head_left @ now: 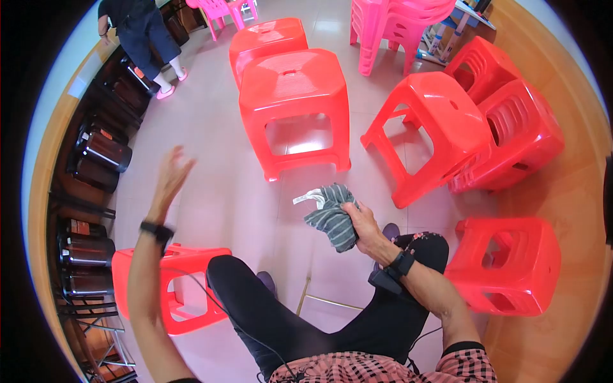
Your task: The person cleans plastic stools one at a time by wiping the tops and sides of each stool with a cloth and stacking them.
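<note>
My right hand (364,225) is closed around a bunched grey cloth (336,220) with pale stripes. A white strip, perhaps a label or trim, sticks out from its left side. The cloth is held up in front of my knees. My left hand (172,175) is raised at the left, slightly blurred, with its fingers apart and nothing in it. Ahead of my hands stands a red plastic stool (292,80), and a second red stool (268,35) is just behind it. Another red stool (440,121) stands beyond my right hand.
Red stools stand by my left knee (172,255) and right knee (511,262); more lie at the right wall (517,127). Pink chairs (402,29) are stacked at the back. Dark stools (105,150) line the left wall. A person (143,38) stands far left.
</note>
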The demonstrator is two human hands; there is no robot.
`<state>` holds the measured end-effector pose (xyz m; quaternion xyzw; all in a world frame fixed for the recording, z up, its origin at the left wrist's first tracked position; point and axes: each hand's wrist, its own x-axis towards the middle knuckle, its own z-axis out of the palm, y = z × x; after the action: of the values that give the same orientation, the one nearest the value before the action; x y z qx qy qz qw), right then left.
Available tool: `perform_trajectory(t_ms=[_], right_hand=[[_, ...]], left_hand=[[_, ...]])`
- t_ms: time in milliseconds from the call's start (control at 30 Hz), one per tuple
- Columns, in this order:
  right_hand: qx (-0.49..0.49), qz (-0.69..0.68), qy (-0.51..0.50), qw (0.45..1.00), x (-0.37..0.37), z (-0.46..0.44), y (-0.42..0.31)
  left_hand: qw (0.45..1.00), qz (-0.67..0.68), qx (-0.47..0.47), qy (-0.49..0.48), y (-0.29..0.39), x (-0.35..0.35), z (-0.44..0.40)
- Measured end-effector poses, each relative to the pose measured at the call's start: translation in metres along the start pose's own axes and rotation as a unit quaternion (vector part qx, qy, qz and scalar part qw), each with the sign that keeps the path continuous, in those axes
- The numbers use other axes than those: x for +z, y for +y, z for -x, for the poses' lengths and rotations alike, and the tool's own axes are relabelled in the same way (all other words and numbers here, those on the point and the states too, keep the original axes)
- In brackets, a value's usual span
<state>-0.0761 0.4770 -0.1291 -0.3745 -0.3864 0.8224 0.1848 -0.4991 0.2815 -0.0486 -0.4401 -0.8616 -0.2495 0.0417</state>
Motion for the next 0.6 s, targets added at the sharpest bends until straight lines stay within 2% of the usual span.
perform_trajectory(t_ms=[33, 67, 100, 167, 233, 267, 300, 367, 400, 533, 600], right_hand=[[0.001, 0.001, 0.001, 1.000, 0.003, 0.003, -0.007], [0.011, -0.034, -0.009, 0.999, 0.007, 0.007, -0.014], [0.020, -0.069, -0.018, 0.997, 0.010, 0.011, -0.019], [0.028, -0.076, -0.033, 0.996, 0.010, 0.016, -0.028], [0.013, -0.096, -0.019, 0.995, 0.013, 0.018, -0.030], [0.018, -0.103, -0.021, 0.994, 0.012, 0.018, -0.029], [0.021, -0.105, -0.010, 0.994, 0.012, 0.018, -0.030], [0.011, -0.106, -0.014, 0.994, 0.014, 0.021, -0.033], [0.016, -0.108, -0.009, 0.994, 0.014, 0.020, -0.034], [-0.035, -0.118, 0.034, 0.992, 0.008, 0.014, -0.037], [-0.057, -0.129, 0.041, 0.989, 0.004, 0.013, -0.041]], left_hand=[[0.982, 0.090, -0.108, -0.123, 0.036, 0.022, -0.039], [0.920, 0.281, -0.197, -0.191, 0.056, 0.052, -0.059], [0.838, 0.474, -0.167, -0.215, 0.065, 0.085, -0.069], [0.746, 0.536, -0.324, -0.228, 0.111, 0.144, -0.098], [0.656, 0.629, -0.382, -0.170, 0.137, 0.199, -0.109], [0.611, 0.685, -0.389, -0.084, 0.146, 0.222, -0.112], [0.607, 0.684, -0.393, -0.093, 0.152, 0.232, -0.115], [0.530, 0.789, -0.308, -0.032, 0.160, 0.243, -0.115], [0.498, 0.815, -0.294, -0.036, 0.161, 0.242, -0.116], [0.478, 0.820, -0.315, -0.010, 0.172, 0.239, -0.112], [0.513, 0.801, -0.307, -0.019, 0.170, 0.232, -0.092]])
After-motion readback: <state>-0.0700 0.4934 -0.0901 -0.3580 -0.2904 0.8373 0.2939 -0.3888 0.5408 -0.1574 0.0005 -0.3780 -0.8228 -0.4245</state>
